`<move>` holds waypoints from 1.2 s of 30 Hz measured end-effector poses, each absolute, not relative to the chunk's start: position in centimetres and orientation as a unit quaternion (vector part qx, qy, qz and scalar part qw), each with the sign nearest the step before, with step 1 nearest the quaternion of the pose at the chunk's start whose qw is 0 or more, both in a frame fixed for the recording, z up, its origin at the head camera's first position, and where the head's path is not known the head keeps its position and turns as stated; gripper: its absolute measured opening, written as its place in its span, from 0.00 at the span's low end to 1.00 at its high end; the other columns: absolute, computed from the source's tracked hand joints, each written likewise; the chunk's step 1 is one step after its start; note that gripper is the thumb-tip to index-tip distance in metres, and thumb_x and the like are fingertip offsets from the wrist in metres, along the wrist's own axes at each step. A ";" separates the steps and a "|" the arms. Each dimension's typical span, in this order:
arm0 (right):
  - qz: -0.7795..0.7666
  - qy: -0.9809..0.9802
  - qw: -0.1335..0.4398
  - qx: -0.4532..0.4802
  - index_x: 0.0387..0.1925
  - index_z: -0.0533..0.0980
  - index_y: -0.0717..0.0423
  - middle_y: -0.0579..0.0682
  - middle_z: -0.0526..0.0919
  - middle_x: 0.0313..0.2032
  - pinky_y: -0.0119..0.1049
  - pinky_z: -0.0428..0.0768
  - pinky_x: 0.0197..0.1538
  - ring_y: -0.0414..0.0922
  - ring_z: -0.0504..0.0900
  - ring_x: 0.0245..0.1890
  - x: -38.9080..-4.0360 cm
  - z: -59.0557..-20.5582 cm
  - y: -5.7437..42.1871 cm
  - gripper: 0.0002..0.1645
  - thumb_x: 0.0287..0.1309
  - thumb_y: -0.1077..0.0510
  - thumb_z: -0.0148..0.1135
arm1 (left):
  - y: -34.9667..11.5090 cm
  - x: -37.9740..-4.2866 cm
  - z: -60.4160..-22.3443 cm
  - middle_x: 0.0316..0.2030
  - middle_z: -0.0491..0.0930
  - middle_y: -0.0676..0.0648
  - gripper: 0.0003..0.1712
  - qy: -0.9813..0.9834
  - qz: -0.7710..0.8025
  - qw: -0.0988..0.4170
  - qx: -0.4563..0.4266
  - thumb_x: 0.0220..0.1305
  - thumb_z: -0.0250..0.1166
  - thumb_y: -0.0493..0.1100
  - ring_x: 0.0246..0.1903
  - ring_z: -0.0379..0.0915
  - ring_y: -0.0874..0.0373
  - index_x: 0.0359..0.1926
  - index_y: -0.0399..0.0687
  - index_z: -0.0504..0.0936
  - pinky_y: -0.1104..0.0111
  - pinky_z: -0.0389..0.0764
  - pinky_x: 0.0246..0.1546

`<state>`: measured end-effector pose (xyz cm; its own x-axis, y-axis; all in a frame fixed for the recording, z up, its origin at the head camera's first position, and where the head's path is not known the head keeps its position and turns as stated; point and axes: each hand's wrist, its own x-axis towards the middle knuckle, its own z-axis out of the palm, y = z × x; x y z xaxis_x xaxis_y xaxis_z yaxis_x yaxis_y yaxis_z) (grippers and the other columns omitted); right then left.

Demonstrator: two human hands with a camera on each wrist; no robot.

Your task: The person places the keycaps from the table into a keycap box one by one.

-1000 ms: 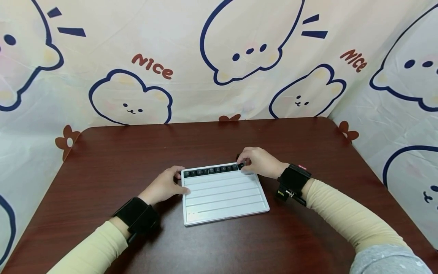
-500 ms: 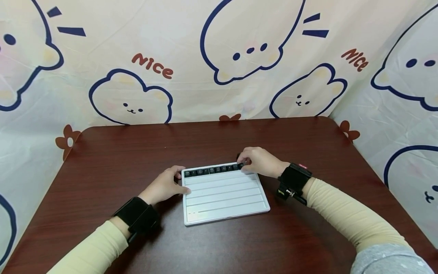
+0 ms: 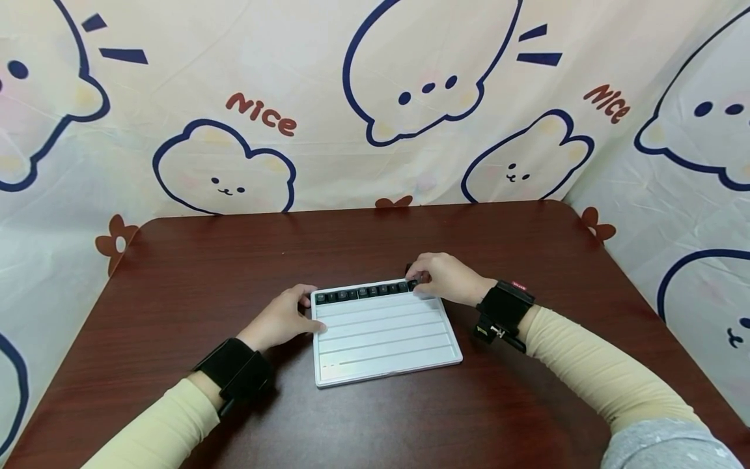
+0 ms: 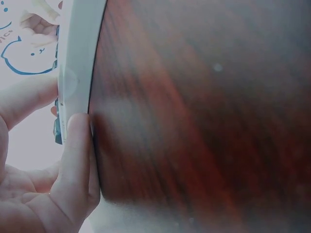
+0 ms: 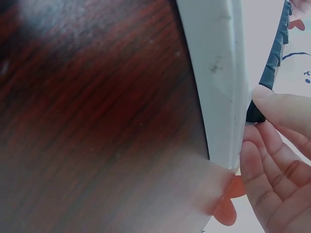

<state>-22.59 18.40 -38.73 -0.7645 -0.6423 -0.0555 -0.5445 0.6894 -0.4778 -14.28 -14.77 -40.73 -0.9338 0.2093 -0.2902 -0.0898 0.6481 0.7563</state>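
A white tray (image 3: 381, 335) with several long ridges lies on the table, a row of black keycaps (image 3: 357, 292) along its far edge. My left hand (image 3: 284, 317) holds the tray's left side, thumb over the top face and fingers at the outer edge. In the left wrist view, a fingertip (image 4: 78, 121) lies along the side wall. At the tray's far right corner, my right hand (image 3: 442, 277) pinches a black keycap (image 5: 255, 112) at the end of the row. Fingers partly cover this keycap in the head view.
The tray stands mid-way on a dark red-brown wooden table (image 3: 375, 430). Behind it and to the sides hangs a pale curtain (image 3: 328, 163) with cartoon prints. Black wrist bands (image 3: 237, 371) sit on both wrists.
The keycap under the right fingertips has shifted very slightly against the row. Both hands and the tray stay practically in place.
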 end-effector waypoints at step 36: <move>-0.231 0.901 0.123 -0.345 0.47 0.86 0.56 0.48 0.83 0.44 0.38 0.82 0.46 0.43 0.81 0.41 -22.8 -38.4 19.3 0.15 0.58 0.69 0.72 | -14.5 -14.2 -40.7 0.52 0.74 0.40 0.46 0.894 0.413 0.173 0.024 0.57 0.79 0.39 0.37 0.70 0.52 0.72 0.34 0.67 0.63 0.74 0.36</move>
<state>-22.81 19.29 -38.39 -0.7319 -0.6786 -0.0622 -0.5646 0.6550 -0.5022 -14.23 -14.55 -40.72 -0.9389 0.1855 -0.2900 -0.1008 0.6572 0.7469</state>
